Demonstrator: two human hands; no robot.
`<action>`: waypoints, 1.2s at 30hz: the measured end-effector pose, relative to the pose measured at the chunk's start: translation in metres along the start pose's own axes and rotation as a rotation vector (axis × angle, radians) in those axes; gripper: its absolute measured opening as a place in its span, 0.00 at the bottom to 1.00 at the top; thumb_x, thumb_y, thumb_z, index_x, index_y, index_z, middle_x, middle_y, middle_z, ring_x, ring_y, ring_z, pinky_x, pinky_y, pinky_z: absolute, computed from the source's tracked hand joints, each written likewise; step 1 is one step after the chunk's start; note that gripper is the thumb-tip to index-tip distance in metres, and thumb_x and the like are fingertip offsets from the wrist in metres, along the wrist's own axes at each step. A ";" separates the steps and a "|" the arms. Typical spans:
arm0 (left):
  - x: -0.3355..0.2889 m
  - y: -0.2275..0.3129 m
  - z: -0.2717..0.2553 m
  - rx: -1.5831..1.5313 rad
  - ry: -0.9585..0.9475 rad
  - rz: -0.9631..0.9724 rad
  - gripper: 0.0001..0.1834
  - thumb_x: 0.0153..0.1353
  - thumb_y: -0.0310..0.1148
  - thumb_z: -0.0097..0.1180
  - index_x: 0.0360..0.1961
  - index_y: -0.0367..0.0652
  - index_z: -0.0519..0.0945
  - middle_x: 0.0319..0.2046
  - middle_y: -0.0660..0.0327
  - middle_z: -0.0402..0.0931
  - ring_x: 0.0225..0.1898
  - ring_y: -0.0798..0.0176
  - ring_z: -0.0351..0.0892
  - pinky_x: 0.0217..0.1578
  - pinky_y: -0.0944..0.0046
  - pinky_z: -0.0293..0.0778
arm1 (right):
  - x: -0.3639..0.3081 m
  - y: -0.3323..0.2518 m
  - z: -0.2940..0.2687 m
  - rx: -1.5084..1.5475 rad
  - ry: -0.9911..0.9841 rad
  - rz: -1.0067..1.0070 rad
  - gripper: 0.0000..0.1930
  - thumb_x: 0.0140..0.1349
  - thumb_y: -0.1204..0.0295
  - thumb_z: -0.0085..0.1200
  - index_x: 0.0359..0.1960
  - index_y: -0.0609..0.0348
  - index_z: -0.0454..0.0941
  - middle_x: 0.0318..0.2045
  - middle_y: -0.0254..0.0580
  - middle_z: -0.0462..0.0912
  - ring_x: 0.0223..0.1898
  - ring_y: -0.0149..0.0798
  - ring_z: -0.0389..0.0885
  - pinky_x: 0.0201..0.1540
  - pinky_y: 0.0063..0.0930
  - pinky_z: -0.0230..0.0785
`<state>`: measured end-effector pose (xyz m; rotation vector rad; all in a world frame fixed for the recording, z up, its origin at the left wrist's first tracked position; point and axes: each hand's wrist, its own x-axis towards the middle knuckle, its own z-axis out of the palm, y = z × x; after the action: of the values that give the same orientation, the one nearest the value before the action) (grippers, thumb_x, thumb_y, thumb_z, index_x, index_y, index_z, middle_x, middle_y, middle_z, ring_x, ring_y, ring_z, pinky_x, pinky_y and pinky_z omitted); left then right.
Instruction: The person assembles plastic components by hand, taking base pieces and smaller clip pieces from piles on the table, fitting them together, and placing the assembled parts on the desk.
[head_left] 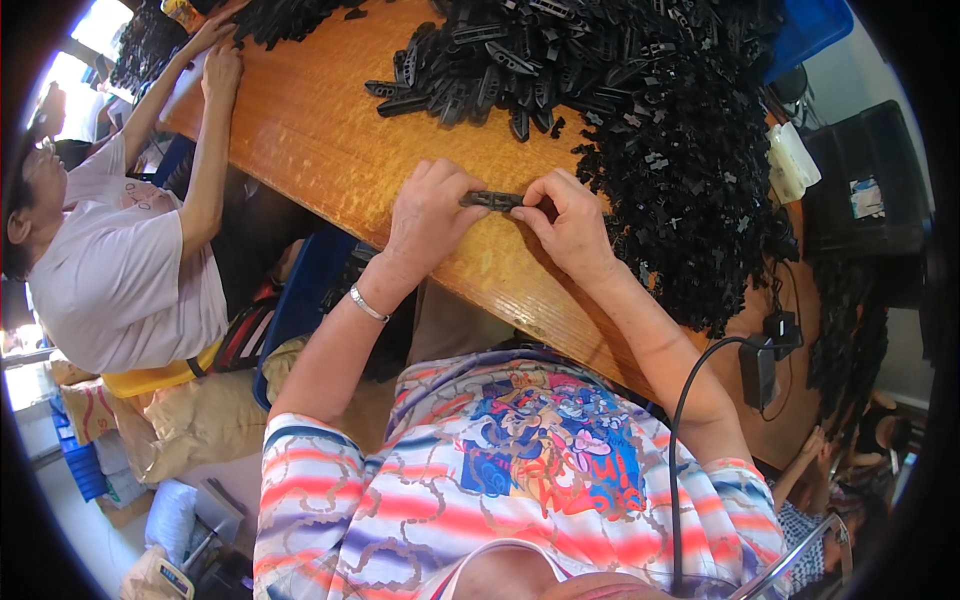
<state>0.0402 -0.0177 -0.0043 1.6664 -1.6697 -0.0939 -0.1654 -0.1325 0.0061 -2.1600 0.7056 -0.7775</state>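
Between my two hands, just above the wooden table (340, 130), is a narrow black plastic part (492, 200) with openings along it. My left hand (432, 205) pinches its left end between thumb and fingers. At the other end, the fingertips of my right hand (570, 220) close on the part; whether they also hold a smaller piece is hidden. Beyond my hands lies a heap of long black plastic parts (500, 70). To the right of my right hand spreads a pile of small black pieces (680, 190).
A co-worker (130, 240) sits at the table's left side, hands near its far edge. At the far right are a blue bin (812, 38) and a white container (793, 163). A black cable (690, 390) runs past my right arm to a black adapter (758, 372).
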 end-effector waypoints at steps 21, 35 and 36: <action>-0.007 -0.009 0.004 -0.057 0.068 -0.047 0.16 0.54 0.27 0.78 0.45 0.43 0.90 0.43 0.58 0.83 0.47 0.47 0.80 0.49 0.51 0.77 | 0.018 -0.010 0.011 -0.011 -0.112 -0.108 0.08 0.62 0.82 0.72 0.37 0.64 0.83 0.37 0.45 0.83 0.35 0.48 0.84 0.40 0.35 0.78; -0.003 -0.009 0.000 -0.102 -0.023 -0.126 0.10 0.58 0.31 0.76 0.40 0.44 0.89 0.42 0.56 0.83 0.48 0.44 0.81 0.50 0.48 0.79 | 0.038 0.003 0.003 -0.028 -0.292 -0.131 0.05 0.64 0.79 0.71 0.39 0.63 0.87 0.36 0.43 0.88 0.37 0.44 0.88 0.40 0.34 0.78; 0.000 -0.009 0.001 -0.090 -0.063 -0.184 0.08 0.60 0.34 0.75 0.39 0.45 0.90 0.41 0.56 0.84 0.48 0.44 0.82 0.49 0.47 0.79 | 0.040 0.003 0.001 -0.030 -0.289 -0.120 0.05 0.64 0.79 0.71 0.39 0.63 0.87 0.36 0.43 0.88 0.37 0.44 0.88 0.40 0.34 0.78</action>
<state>0.0473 -0.0194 -0.0103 1.7608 -1.5313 -0.3089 -0.1387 -0.1606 0.0154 -2.2966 0.4439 -0.5009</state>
